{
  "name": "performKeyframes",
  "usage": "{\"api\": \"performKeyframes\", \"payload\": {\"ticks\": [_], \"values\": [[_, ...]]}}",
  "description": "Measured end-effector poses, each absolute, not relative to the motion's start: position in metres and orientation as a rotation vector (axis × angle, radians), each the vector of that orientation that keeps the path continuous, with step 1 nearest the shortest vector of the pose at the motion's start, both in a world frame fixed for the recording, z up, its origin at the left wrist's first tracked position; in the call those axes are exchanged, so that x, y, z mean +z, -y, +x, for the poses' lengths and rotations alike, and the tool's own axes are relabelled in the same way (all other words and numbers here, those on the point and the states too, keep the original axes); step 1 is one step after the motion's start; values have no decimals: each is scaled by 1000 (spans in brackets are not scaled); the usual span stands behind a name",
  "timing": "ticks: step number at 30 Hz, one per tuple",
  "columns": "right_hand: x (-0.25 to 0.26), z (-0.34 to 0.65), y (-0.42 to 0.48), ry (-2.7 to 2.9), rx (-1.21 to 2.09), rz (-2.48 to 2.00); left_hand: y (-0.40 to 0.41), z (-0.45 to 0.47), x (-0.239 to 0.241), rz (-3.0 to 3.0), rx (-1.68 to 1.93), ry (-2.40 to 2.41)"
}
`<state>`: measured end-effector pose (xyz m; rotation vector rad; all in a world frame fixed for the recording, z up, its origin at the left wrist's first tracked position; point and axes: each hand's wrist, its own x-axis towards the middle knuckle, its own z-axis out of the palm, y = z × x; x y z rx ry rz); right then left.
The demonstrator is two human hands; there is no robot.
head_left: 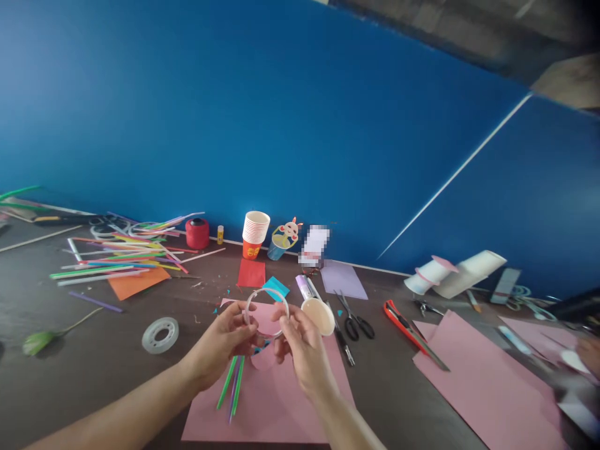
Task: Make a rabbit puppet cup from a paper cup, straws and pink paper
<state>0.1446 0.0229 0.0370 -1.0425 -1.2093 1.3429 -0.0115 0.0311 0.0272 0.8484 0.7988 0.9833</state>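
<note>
Between my hands is a thin whitish ring [267,290], tilted up so that pink paper shows through its middle. My left hand [235,331] pinches the ring's left side. The fingers of my right hand [300,340] close on its right side. Under my hands lies a pink sheet [276,409], with green and purple straws [233,390] on it. A round pink piece [265,357] is partly hidden beneath the ring. Just right of my right hand a paper cup [319,315] lies on its side, its mouth facing me.
Left are a tape roll [160,335], piled straws [126,253] and a green leaf-like thing [40,342]. Stacked cups [255,234] and a decorated cup [280,244] stand by the wall. Scissors [359,325] and a red box cutter [407,328] lie right. Another person's hand [588,353] is at far right.
</note>
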Motion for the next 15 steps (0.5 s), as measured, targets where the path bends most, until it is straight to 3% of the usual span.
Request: {"api": "performKeyframes", "payload": {"ticks": [15], "values": [[4, 141, -29, 1147, 1380, -975, -32, -28, 18, 1195, 1032, -877]]}}
